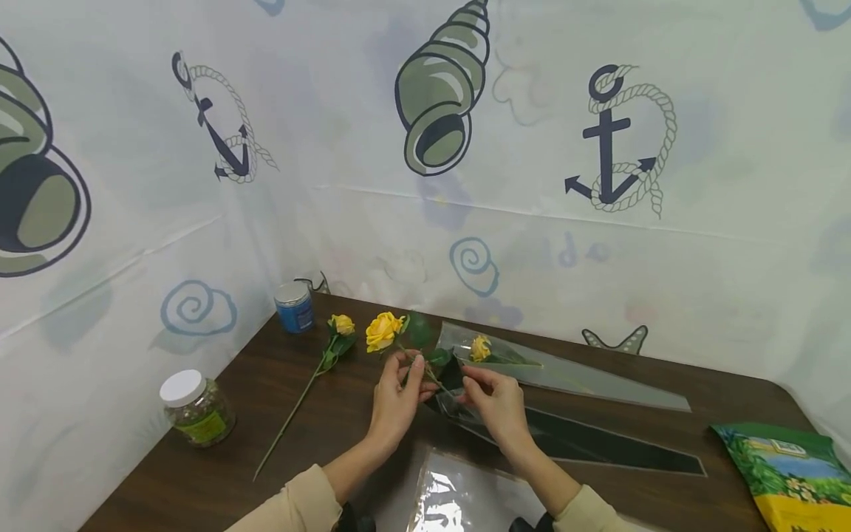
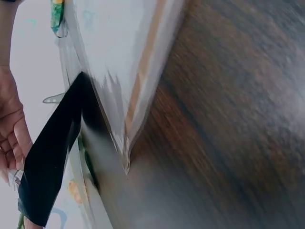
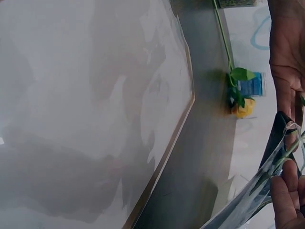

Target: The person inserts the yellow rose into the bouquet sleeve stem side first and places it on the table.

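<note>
My left hand pinches the stem of a yellow rose, whose bloom leans up and left above the fingers. With its fingertips my right hand holds the open mouth of a black flower sleeve with a clear front. The stem runs down into that mouth between both hands. In the right wrist view the stem shows through the clear film. Behind the hands lies a second, pale sleeve with a smaller yellow rose in it. A third rose lies on the table to the left.
Clear plastic packaging lies at the front, close to my body. A lidded jar and a blue can stand along the left edge. At the right edge is a green and yellow bag. A printed cloth hangs behind the table.
</note>
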`<state>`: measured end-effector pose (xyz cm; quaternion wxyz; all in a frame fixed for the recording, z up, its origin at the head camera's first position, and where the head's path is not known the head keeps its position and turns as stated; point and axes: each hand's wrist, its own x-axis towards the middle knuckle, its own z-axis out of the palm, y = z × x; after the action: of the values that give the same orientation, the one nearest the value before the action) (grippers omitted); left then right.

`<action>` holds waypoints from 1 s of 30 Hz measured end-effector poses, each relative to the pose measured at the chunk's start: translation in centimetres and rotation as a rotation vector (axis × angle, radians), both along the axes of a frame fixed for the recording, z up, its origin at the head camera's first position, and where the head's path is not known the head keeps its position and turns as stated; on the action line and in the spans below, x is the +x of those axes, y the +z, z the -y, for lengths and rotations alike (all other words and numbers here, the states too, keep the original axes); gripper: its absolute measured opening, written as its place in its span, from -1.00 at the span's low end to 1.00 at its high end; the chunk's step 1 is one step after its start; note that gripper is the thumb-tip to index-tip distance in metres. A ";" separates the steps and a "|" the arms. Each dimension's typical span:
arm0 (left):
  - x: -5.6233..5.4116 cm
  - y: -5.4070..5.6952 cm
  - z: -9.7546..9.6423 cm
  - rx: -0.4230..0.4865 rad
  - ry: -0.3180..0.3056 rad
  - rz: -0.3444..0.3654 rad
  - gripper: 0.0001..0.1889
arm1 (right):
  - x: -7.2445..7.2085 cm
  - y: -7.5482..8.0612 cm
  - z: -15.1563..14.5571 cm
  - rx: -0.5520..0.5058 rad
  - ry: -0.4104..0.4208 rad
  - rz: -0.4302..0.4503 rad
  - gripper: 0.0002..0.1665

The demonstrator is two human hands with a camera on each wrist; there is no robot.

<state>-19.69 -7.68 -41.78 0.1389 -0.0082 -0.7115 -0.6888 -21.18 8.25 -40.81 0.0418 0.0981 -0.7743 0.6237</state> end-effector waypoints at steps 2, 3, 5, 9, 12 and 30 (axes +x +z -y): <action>0.0 0.1 0.1 0.038 -0.004 -0.009 -0.63 | -0.1 0.0 0.0 -0.009 -0.002 0.010 -0.71; 0.1 0.1 0.1 0.048 -0.006 -0.013 -0.64 | -0.1 0.1 0.0 -0.011 -0.002 0.015 -0.71; 0.1 0.2 0.1 0.066 -0.015 -0.018 -0.66 | -0.1 0.1 0.0 -0.013 -0.003 0.020 -0.71; 0.0 0.1 0.2 0.064 -0.029 -0.024 -0.71 | -0.2 0.2 0.0 -0.003 -0.007 0.003 -0.71; 0.0 0.0 0.4 0.026 -0.035 -0.033 -0.71 | -0.2 0.2 0.1 -0.006 -0.006 -0.008 -0.71; -0.4 -0.5 0.0 -0.374 0.032 -0.055 -0.73 | -0.6 0.6 -0.1 -0.019 -0.011 0.009 -0.71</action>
<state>-20.07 -7.73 -42.26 0.1654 -0.0411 -0.8230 -0.5419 -21.75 8.33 -40.23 0.0429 0.0908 -0.7690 0.6314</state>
